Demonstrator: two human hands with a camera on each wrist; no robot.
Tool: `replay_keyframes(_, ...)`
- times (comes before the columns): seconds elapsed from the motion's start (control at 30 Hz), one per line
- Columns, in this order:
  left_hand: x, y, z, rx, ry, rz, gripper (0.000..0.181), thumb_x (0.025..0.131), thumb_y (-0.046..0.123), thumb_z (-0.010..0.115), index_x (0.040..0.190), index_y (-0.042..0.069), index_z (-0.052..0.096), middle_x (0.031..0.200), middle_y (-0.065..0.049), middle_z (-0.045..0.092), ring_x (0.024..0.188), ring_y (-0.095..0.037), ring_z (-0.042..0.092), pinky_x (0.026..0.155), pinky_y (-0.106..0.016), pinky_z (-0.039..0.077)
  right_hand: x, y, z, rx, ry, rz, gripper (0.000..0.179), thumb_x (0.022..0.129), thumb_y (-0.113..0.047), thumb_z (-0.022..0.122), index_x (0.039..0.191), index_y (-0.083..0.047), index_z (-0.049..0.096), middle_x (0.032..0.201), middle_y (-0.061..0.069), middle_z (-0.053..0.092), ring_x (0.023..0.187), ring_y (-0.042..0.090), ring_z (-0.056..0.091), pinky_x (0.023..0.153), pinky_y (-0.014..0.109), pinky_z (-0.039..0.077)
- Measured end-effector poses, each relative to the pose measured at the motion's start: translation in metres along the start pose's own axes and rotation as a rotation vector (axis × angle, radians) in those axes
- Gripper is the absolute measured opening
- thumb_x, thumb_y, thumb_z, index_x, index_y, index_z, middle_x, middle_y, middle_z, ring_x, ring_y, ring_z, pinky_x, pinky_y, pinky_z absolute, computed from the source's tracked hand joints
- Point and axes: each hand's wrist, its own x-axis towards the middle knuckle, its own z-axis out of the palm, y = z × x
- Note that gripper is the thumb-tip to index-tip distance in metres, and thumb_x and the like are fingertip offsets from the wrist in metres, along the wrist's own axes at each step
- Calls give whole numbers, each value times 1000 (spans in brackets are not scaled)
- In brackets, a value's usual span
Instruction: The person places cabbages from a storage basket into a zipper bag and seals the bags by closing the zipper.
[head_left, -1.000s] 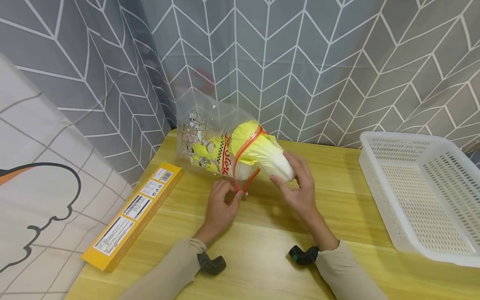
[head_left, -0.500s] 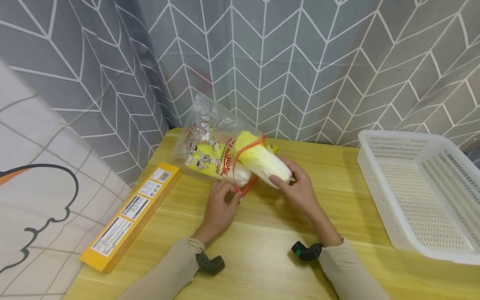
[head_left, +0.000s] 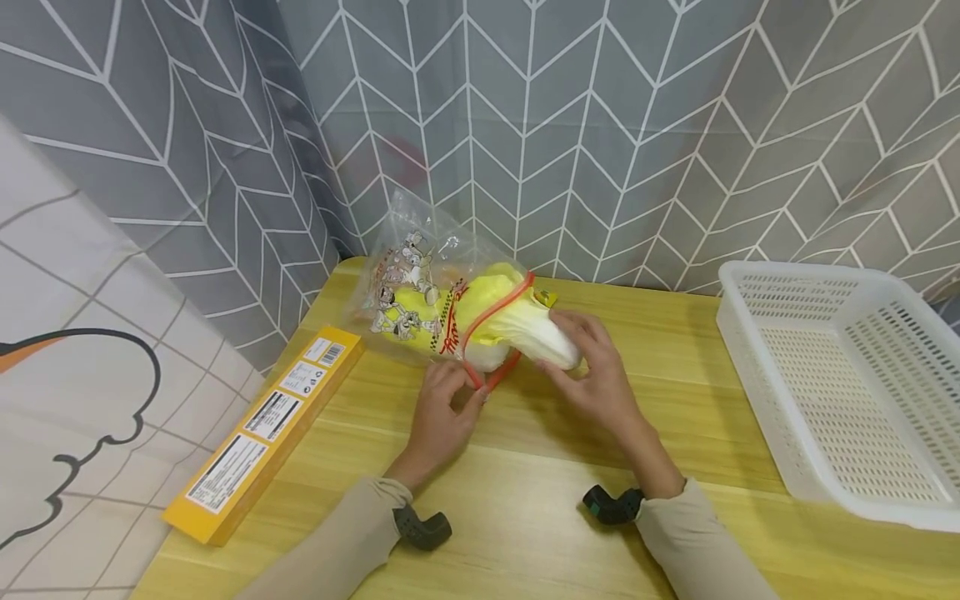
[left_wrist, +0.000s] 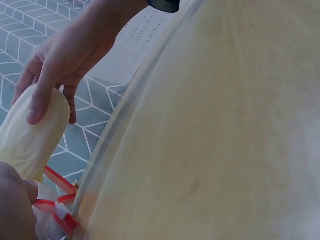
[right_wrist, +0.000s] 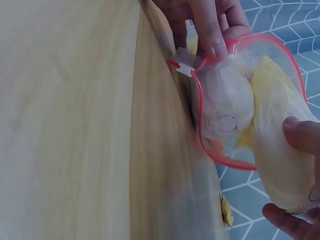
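Tabletop point(head_left: 517, 517) separates basket point(head_left: 757, 408) from right hand point(head_left: 600, 385) gripping cabbage point(head_left: 534, 332); left hand point(head_left: 444, 417) pinches bag rim point(right_wrist: 235, 164).

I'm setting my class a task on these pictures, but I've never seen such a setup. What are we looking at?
There is no machine: a person works bare-handed. The wide pictures come from a camera worn on the head, looking forward and down; the other two come from a camera on each wrist. On the wooden table lie a long orange box at the left and a clear printed bag in the middle; a white plastic basket stands at the right. The left hand pinches the bag's red rim. The right hand has its grip on the pale base of a cabbage, whose yellow leaves are at the bag's mouth. Another pale, rounded thing shows inside.
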Motion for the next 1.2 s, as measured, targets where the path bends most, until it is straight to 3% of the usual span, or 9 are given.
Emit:
replay_keyframes(0.2,-1,-1,0,-11,-40,30,17,87,9,77,80,13,62,98,1,65,105,-18,52,92,-37,44,-1,-3,3,160,77,206,62,82,-11,85,139,-12,62,134,12,61,109,19,56,75,12,51)
replay_keyframes(0.3,-1,0,1,-8,-36,37,16,86,9,78,81,12,63,97,1,65,104,-17,52,89,-35,45,-1,-6,5,277,127,281,57,84,-7,82,138,-12,63,129,7,62,107,15,57,74,13,56)
replay_keyframes(0.4,-1,1,1,-24,-26,30,16,87,9,77,81,12,63,99,1,66,104,-16,53,85,-32,49,0,-11,5,391,187,302,55,85,1,79,137,-9,64,126,1,63,102,13,60,74,15,57)
replay_keyframes(0.53,0,4,0,-63,-9,14,15,89,9,76,80,12,64,99,0,64,103,-15,52,76,-27,56,1,-17,6,483,241,267,56,83,10,75,136,-3,62,127,-3,62,103,13,61,76,16,58)
replay_keyframes(0.67,1,6,0,-57,15,16,15,88,8,77,80,11,65,96,-1,65,101,-17,53,78,-26,55,1,-20,7,443,216,225,60,81,9,78,137,-5,62,130,0,59,110,15,58,81,15,57)
replay_keyframes(0.9,0,1,1,2,43,49,17,84,5,79,80,11,63,86,-2,64,91,-19,53,82,-33,41,-2,-17,8,286,65,196,63,80,-1,83,139,-13,62,135,12,60,115,14,55,86,12,54)
replay_keyframes(1.2,0,0,0,24,16,13,16,85,8,79,81,12,64,89,-1,65,94,-18,53,82,-33,41,-1,-17,7,279,12,213,63,84,-5,82,142,-16,60,139,10,57,115,18,55,86,13,53)
